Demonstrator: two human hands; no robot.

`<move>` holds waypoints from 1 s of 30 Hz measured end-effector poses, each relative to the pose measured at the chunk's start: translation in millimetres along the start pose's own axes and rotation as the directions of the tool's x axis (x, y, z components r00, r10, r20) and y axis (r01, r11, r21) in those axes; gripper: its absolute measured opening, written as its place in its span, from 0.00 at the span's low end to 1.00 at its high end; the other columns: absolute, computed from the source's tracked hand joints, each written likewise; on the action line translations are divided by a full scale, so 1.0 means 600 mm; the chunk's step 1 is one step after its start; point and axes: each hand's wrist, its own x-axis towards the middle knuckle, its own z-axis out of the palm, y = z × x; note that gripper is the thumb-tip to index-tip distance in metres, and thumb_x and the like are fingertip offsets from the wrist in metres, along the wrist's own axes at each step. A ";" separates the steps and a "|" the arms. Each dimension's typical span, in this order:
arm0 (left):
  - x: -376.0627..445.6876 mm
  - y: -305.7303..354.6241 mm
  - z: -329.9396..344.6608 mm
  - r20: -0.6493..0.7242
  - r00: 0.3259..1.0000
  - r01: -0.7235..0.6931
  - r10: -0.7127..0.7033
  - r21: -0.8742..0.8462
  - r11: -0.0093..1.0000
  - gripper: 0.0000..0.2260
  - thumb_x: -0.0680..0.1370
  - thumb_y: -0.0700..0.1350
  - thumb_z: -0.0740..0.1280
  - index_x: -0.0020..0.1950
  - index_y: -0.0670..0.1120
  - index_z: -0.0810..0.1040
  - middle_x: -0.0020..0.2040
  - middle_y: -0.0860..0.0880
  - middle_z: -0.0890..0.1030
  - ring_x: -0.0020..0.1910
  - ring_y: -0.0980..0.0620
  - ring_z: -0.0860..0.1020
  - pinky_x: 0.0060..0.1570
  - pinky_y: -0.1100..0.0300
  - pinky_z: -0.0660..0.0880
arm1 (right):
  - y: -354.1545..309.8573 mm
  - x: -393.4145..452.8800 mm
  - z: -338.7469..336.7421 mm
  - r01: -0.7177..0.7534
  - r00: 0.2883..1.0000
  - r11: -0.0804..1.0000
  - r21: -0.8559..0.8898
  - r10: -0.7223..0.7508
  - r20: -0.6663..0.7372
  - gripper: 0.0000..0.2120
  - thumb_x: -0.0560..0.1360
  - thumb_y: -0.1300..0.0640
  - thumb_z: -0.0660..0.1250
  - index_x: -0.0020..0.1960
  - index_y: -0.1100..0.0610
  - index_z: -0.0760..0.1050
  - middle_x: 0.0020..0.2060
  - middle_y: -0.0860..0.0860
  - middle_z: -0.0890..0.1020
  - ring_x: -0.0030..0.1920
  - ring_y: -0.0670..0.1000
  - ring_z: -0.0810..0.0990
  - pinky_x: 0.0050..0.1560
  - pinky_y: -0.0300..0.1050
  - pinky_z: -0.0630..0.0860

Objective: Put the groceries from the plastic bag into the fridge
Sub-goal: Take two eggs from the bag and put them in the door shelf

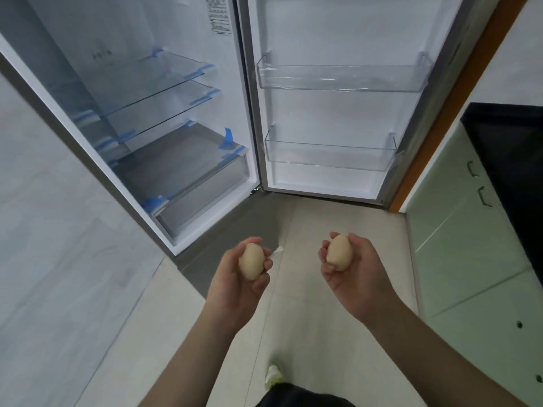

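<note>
Two eggs are held, one per hand. The left egg (251, 261) is cupped in the left hand (241, 277), fingers curled round it; the right egg (339, 252) is cradled in the right hand (349, 274), thumb and fingers closed on it. The hands are kept apart, in front of the open fridge (164, 118) — probably so the shells do not knock together. Palm-up cupping likely guards against dropping. No plastic bag is in view. Inside, two glass shelves (164, 98) and one bottom drawer (202, 198) are counted; on the open door (338, 113), two clear bins — upper bin (340, 79), lower bin (329, 155) — all bare. Neither egg is stored yet. Green cabinets (470, 245) are seen at right.
</note>
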 end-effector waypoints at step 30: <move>0.449 0.221 0.310 0.478 0.876 -0.096 0.063 0.045 0.994 0.14 0.72 0.45 0.71 0.57 0.45 0.79 0.50 0.42 0.79 0.42 0.47 0.78 0.30 0.63 0.74 | -0.390 0.349 0.250 0.204 0.963 0.965 -0.164 -0.167 0.210 0.10 0.78 0.55 0.60 0.52 0.58 0.77 0.40 0.56 0.80 0.38 0.51 0.80 0.29 0.39 0.75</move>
